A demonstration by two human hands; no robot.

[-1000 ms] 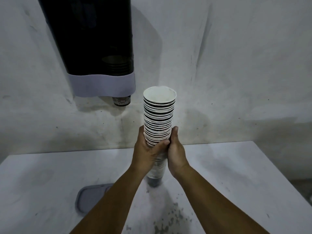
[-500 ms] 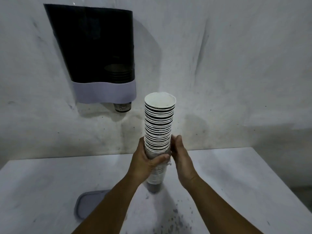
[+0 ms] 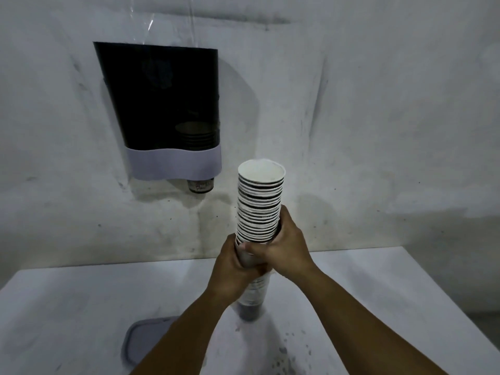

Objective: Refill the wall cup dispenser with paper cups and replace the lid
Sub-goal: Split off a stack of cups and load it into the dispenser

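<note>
Over on the left wall: dark see-through cup dispenser (image 3: 162,98), top open, pale grey band along the bottom, short stack of cups visible low down inside toward its right side, one cup bottom (image 3: 200,185) poking out underneath. Strip of clear plastic (image 3: 173,20) hanging on the wall just above it.

Down on the white table (image 3: 54,307), near the bottom left: grey lid (image 3: 143,339) lying flat, partly hidden behind the left forearm, well apart from the dispenser.

Dead centre: tall stack of paper cups (image 3: 259,207), upright with maybe a slight lean, open mouth of the top cup facing up, rims white with dark bands showing between. Sits right of the dispenser and below its open top, not touching it. Bottom of the stack looks close to the table, can't tell if it's resting there or just off it.

Left hand (image 3: 232,272) wrapped tight round the lower-middle of the stack, fingers curled across the front. Right hand (image 3: 286,242) clamped on too, a bit higher, thumb across the front and touching the left hand's fingers. Both hands gripping the same stack, no gap between them.

Bottom right of the tabletop: scatter of dark specks (image 3: 289,355).
</note>
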